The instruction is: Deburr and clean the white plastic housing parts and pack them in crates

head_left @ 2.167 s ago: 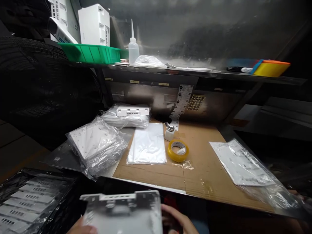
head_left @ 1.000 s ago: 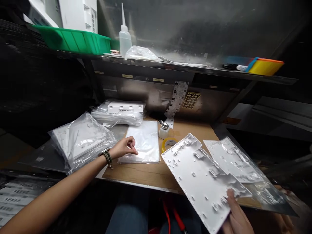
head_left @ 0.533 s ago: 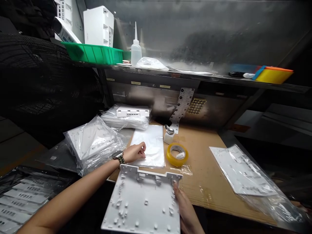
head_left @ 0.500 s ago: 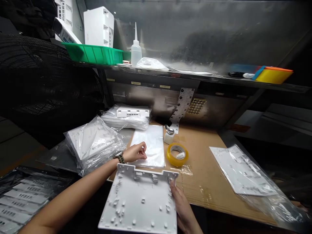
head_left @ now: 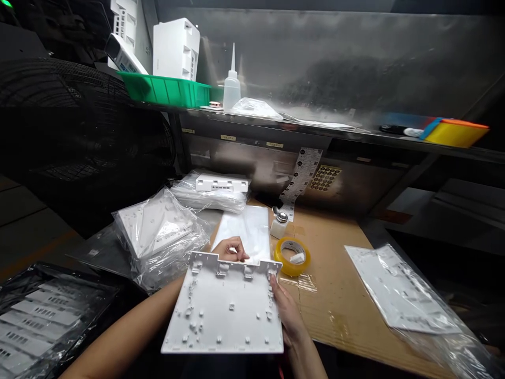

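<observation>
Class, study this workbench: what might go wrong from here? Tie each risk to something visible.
1. The flat white moulded plastic panel might tip or slip, since the right hand grips it at one side edge.
2. The small white bottle with a silver metal cap could get knocked over, since it stands upright close to the round yellow tape roll.

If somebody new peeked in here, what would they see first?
Probably the big white plastic panel, held at its edge by the right hand in the lower middle. Just beyond it, the left hand is at the clear plastic sheets. Then bright colours: the yellow tape roll on the cardboard and the green tray at upper left.
</observation>
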Motion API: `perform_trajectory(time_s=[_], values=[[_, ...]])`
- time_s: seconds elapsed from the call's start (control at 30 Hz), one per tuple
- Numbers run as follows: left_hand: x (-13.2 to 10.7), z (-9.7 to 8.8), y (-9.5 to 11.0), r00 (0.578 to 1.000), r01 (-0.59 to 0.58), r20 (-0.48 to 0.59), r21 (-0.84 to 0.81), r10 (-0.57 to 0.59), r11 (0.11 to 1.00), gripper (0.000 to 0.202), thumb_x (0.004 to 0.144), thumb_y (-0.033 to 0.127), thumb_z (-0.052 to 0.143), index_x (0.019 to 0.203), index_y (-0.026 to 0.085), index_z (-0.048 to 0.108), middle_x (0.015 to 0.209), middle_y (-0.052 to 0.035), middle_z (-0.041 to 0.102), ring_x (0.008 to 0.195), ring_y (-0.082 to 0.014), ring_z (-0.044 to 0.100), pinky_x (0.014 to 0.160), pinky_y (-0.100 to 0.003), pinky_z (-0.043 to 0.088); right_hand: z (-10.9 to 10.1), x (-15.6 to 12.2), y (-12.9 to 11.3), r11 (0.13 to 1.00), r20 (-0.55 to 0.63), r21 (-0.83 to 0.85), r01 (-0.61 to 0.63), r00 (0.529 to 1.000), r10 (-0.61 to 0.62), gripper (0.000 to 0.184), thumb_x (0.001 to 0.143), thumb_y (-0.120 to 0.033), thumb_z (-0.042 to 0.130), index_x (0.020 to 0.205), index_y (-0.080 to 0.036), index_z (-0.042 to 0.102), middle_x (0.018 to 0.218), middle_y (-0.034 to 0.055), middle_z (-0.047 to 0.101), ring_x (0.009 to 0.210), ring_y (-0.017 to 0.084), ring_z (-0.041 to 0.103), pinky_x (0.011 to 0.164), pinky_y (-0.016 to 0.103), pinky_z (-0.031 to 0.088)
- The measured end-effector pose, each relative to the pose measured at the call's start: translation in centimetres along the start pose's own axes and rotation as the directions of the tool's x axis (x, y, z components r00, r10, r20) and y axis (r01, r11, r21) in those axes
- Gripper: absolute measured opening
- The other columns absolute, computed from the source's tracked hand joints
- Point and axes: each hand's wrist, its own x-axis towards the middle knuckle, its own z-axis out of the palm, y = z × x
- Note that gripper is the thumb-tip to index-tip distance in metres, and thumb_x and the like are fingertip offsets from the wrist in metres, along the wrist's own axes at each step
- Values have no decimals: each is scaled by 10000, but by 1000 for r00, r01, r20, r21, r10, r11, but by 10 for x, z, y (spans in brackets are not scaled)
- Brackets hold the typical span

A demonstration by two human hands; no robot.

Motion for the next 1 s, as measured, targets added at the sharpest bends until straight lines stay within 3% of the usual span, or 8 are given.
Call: perform_trajectory(time_s=[0.1,0.2,0.3,0.37,0.5,0.7,0.83,1.0], values=[[3,-7,9,998,-46,-42,60,49,997,258,896,332,721,725,154,645,1077,-68,649,956,-187,610,914,-405,531,-14,-7,-5,1000,-31,10,-27,999,27,684,841,-550,773,1373,-156,602,1116,133,786,1025,302,757,958,461,567],[5,1,16,998,-43,52,35,41,998,203,867,371,735,871,172,697,1030,-76,670,930,-195,645,868,-370,545,-22,-10,-8,1000,-45,12,-20,999,21,719,819,-563,787,1393,-175,595,1141,132,781,1049,306,750,975,468,557],[3,23,19,990,-43,131,-4,44,999,458,728,417,847,1068,205,625,949,-46,702,869,-211,683,801,-357,567,-21,-10,-6,1000,8,-12,9,1000,-9,688,833,-582,764,1374,-181,622,1164,133,775,1095,315,732,1006,484,538],[-1,39,20,994,-59,94,17,58,998,538,673,397,885,1079,222,579,975,-42,703,879,-211,676,808,-354,555,-19,-9,-3,1000,65,-19,20,998,-19,660,854,-587,738,1369,-187,633,1179,129,771,1144,319,711,1028,491,524],[-7,54,22,997,-64,-45,46,66,997,327,820,356,773,990,219,531,874,-14,684,821,-181,670,798,-349,543,-20,-6,1,997,133,-34,69,989,-64,591,852,-571,743,1330,-231,676,1284,102,732,1239,317,656,1083,490,487],[-7,39,25,988,-65,-141,15,67,998,281,863,377,716,765,193,529,815,-2,598,768,-154,650,769,-337,586,-26,-8,-7,989,175,-134,66,984,-42,533,868,-610,701,1300,-299,707,1371,65,686,1326,309,591,1138,492,442],[-6,28,32,987,-103,-105,157,120,982,181,841,190,638,665,184,680,984,-54,613,878,-173,636,876,-370,569,-22,-9,-10,987,188,-145,68,981,-40,551,880,-596,696,1332,-282,685,1381,78,678,1337,304,582,1117,482,466],[2,20,32,981,-77,-136,365,135,928,481,787,30,519,1162,233,740,1337,-104,631,1244,-297,556,1146,-543,383,-27,-11,-12,990,122,-138,22,993,-5,618,861,-601,717,1356,-234,665,1295,120,725,1235,321,662,1043,497,525]])
